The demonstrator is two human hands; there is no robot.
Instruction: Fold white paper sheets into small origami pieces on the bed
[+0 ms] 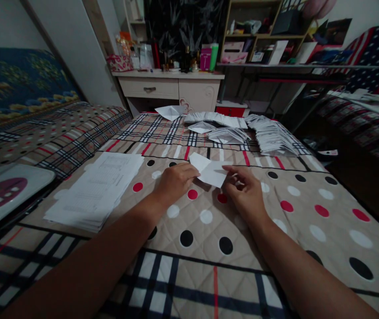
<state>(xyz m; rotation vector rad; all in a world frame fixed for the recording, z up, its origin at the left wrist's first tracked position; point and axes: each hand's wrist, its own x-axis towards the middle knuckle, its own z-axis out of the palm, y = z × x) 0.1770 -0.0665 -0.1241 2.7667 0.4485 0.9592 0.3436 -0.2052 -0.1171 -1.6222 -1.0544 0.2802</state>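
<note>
A small folded white paper [210, 172] lies on a quilted bedspread [276, 230] with dots and plaid bands. My left hand [175, 181] rests knuckles up at the paper's left edge, fingers curled and pressing on it. My right hand [245, 189] grips the paper's right corner between thumb and fingers. Both hands hold the same sheet low against the bedspread.
A stack of flat white sheets [94, 192] lies to the left. Piles of folded papers [269, 135] and more folded pieces [216, 126] sit at the far end of the bed. A dresser [169, 88] and cluttered shelves [259, 40] stand beyond. A pillow [3, 195] lies far left.
</note>
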